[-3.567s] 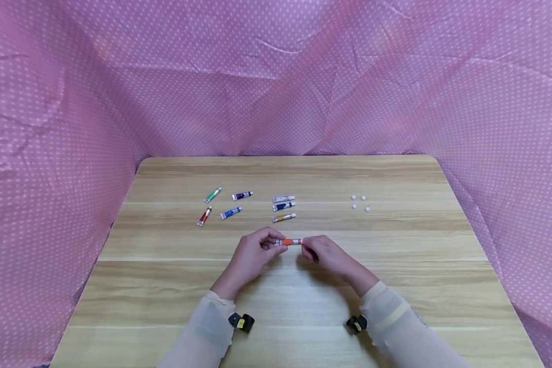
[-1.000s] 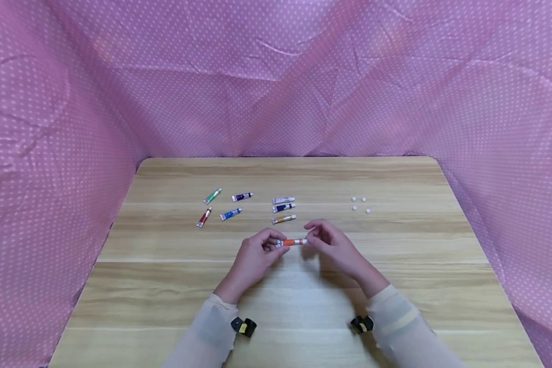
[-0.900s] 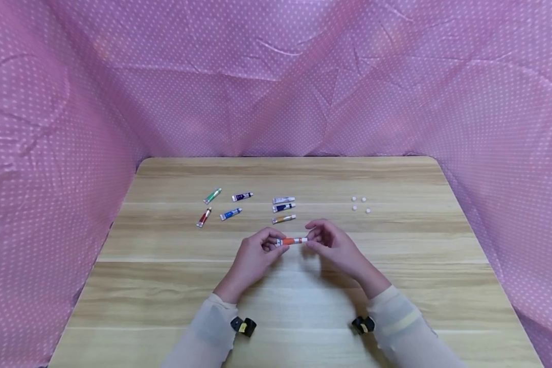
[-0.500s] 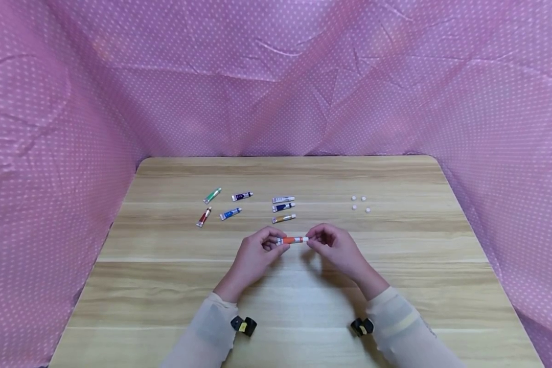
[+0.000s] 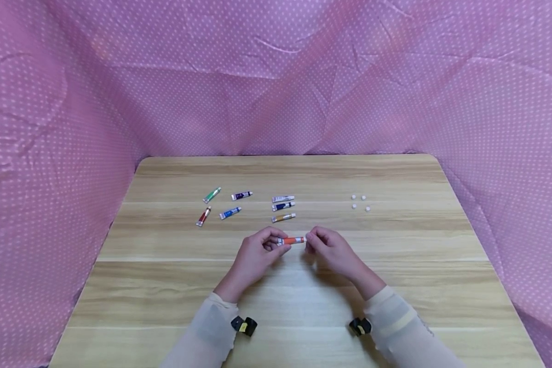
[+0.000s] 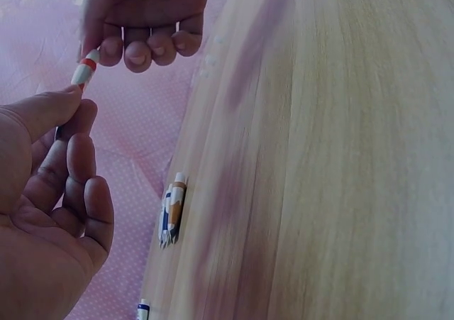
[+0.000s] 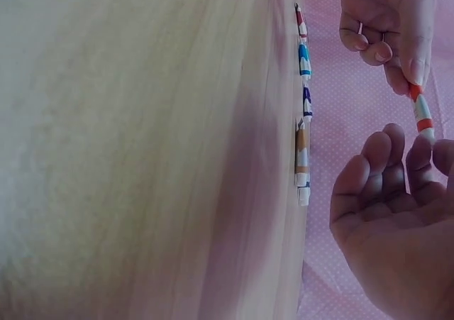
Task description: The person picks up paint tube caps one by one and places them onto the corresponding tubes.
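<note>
Orange paint tube (image 5: 294, 240) runs left to right nearer than the ochre paint tube (image 5: 283, 217), its rear end pinched in the left hand's (image 5: 257, 250) fingers, its white cap (image 6: 93, 54) in the right hand's (image 5: 335, 251).

Both of my arms reached forward and slanted inward, left forearm (image 5: 198, 329) running up to the right, right forearm (image 5: 409, 329) up to the left. Left hand (image 5: 259, 251): thumb (image 6: 51, 111) and index finger in a pinch, the other fingers loosely bent. Right hand (image 5: 333, 251): thumb and index finger also pinched, the other fingers curled. Fingertips pointed toward each other, hands near but apart.
</note>
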### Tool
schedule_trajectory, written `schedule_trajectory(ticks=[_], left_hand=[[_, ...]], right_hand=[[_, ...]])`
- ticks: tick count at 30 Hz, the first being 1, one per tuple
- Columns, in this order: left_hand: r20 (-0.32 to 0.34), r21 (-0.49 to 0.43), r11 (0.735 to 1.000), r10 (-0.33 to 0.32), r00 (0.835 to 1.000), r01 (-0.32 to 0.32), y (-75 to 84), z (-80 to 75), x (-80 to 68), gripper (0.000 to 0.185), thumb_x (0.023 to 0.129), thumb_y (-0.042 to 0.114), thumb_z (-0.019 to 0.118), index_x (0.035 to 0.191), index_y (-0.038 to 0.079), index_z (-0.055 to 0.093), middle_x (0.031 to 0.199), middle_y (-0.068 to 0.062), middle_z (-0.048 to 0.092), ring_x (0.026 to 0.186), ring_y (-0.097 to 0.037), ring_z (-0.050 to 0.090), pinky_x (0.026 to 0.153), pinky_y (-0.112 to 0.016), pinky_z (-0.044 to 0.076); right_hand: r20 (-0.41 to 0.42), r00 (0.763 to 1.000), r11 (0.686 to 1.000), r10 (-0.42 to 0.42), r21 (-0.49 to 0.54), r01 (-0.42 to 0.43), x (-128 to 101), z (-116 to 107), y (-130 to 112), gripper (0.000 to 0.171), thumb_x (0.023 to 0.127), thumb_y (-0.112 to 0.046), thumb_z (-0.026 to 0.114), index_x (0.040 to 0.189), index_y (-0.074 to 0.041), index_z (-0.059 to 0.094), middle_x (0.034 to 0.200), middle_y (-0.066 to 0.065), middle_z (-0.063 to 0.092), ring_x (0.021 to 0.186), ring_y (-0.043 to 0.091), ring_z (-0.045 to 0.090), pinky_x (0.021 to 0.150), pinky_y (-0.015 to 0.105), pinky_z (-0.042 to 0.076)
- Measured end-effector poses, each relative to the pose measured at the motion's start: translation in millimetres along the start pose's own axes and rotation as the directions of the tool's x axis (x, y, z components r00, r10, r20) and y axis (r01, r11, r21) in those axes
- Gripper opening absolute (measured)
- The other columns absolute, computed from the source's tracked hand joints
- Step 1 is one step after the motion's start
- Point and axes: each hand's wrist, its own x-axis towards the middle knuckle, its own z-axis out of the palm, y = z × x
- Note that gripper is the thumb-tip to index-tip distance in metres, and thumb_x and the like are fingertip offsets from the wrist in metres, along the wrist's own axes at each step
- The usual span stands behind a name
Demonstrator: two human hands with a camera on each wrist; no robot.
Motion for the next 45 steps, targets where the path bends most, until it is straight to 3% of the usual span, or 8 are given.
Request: schedule_trajectory(ticks=[5,8,11,22,29,34,40,45], left_hand=[[-0.006,0.004,1.000,-0.001,1.000,0.001,-1.5,0.6,0.7,0.018,0.098,0.027,0.083,0.114,0.031,0.075,0.098,0.007,0.076,0.090,-0.015,0.068,0.075,-0.026,0.056],[-0.013,0.006,1.000,0.005,1.000,-0.005,-2.5,0.5,0.9,0.019,0.098,0.025,0.083,0.114,0.030,0.075,0.099,0.007,0.076,0.089,-0.015,0.067,0.075,-0.026,0.056],[-0.020,0.007,1.000,0.006,1.000,-0.005,-3.1,0.2,0.9,0.019,0.098,0.024,0.083,0.115,0.029,0.075,0.098,0.006,0.076,0.089,-0.016,0.067,0.075,-0.026,0.055],[0.003,-0.003,1.000,-0.001,1.000,0.001,-3.5,0.6,1.5,0.019,0.098,0.026,0.083,0.115,0.029,0.075,0.099,0.007,0.076,0.090,-0.016,0.067,0.076,-0.026,0.056],[-0.003,0.014,1.000,-0.016,1.000,0.016,-2.6,-0.3,-0.3,0.018,0.095,0.025,0.086,0.109,0.031,0.076,0.098,0.010,0.078,0.089,-0.015,0.070,0.078,-0.029,0.059],[0.002,0.029,0.999,-0.018,1.000,0.018,-3.1,0.4,-0.4,0.017,0.095,0.024,0.085,0.108,0.030,0.076,0.100,0.010,0.078,0.089,-0.014,0.071,0.080,-0.031,0.061],[0.053,0.120,0.993,0.003,0.999,-0.009,-2.4,-1.8,4.4,0.017,0.099,0.022,0.081,0.113,0.027,0.072,0.102,0.007,0.075,0.091,-0.012,0.069,0.085,-0.034,0.061],[0.099,0.255,0.964,0.047,0.994,-0.071,-5.1,-4.9,12.0,0.018,0.099,0.024,0.082,0.115,0.024,0.073,0.111,0.002,0.068,0.089,-0.012,0.064,0.080,-0.030,0.056]], right_hand=[[0.008,1.000,1.000,0.027,-0.009,-0.027,-0.7,-1.9,-0.3,0.032,0.117,-0.025,0.050,0.109,0.002,0.065,0.096,0.014,0.069,0.091,0.021,0.061,0.087,0.034,0.052],[-0.010,1.000,1.000,0.011,0.017,-0.011,-1.7,-3.4,-1.1,0.017,0.112,-0.021,0.061,0.117,-0.004,0.064,0.101,0.013,0.069,0.092,0.020,0.063,0.084,0.030,0.054],[-0.040,0.998,0.999,-0.039,0.013,0.040,-2.3,-3.9,-3.1,0.019,0.104,-0.012,0.073,0.121,-0.007,0.066,0.106,0.012,0.072,0.093,0.018,0.066,0.081,0.026,0.056],[-0.121,0.992,0.995,-0.026,-0.100,0.014,-2.9,-1.8,-5.1,0.008,0.101,-0.014,0.077,0.109,-0.011,0.077,0.095,0.006,0.077,0.085,0.017,0.065,0.072,0.023,0.052],[-0.103,0.993,0.995,0.050,-0.086,-0.059,-2.8,0.1,-4.0,0.007,0.102,-0.017,0.076,0.106,-0.011,0.078,0.096,0.010,0.079,0.090,0.028,0.070,0.074,0.023,0.053],[-0.096,0.995,0.993,0.037,-0.109,-0.047,-2.9,3.0,-3.5,0.007,0.103,-0.014,0.074,0.106,-0.009,0.077,0.097,0.012,0.079,0.090,0.025,0.071,0.076,0.024,0.054],[-0.119,0.992,0.984,-0.027,-0.175,0.005,-1.8,7.7,1.7,0.006,0.103,-0.014,0.075,0.106,-0.010,0.076,0.097,0.006,0.079,0.088,0.015,0.068,0.079,0.023,0.057],[-0.126,0.990,0.973,-0.057,-0.230,0.027,-0.8,10.7,6.6,0.005,0.102,-0.016,0.076,0.106,-0.012,0.077,0.096,0.002,0.079,0.087,0.011,0.066,0.080,0.023,0.057]])
